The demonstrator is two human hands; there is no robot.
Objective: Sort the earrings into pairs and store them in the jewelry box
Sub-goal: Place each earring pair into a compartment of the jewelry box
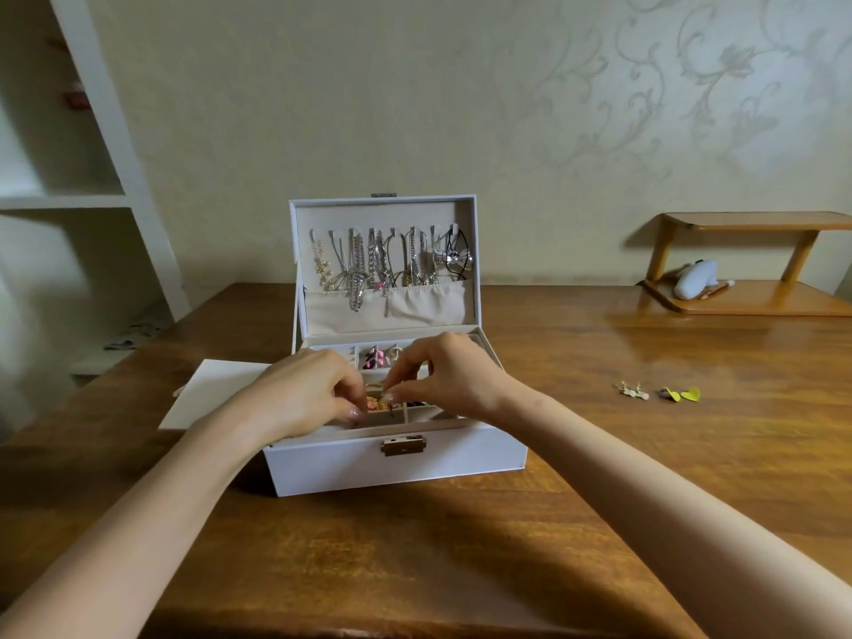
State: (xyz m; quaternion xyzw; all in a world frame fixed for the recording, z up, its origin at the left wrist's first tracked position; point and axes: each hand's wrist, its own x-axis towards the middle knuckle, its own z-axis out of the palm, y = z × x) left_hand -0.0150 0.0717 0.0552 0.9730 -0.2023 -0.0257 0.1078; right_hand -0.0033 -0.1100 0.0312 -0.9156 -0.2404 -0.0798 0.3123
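Your right hand's [445,375] fingertips [391,397] are closed in a tight pinch on a small gold earring [374,388], over a middle compartment of the jewelry box [392,472]. Your left hand's [313,394] fingers [356,411] curl down into the same spot. Whether they grip anything is hidden. Two hands on so small a piece suggests you are seating it beside its mate.

Pink earrings [372,357] already lie in a back compartment. The lid [468,251] stands upright, necklaces [382,265] hanging inside it, so the tray stays reachable. Two pairs wait well to your right on the wooden table [461,555], pale earrings [634,390] and yellow earrings [683,394], each pair laid together, likely sorted and next in line.

A white card [207,394] lies just left of the box. A wooden rack [747,269] sits at the far right, white shelves [69,196] stand at the left, and patterned wallpaper [645,108] is behind.
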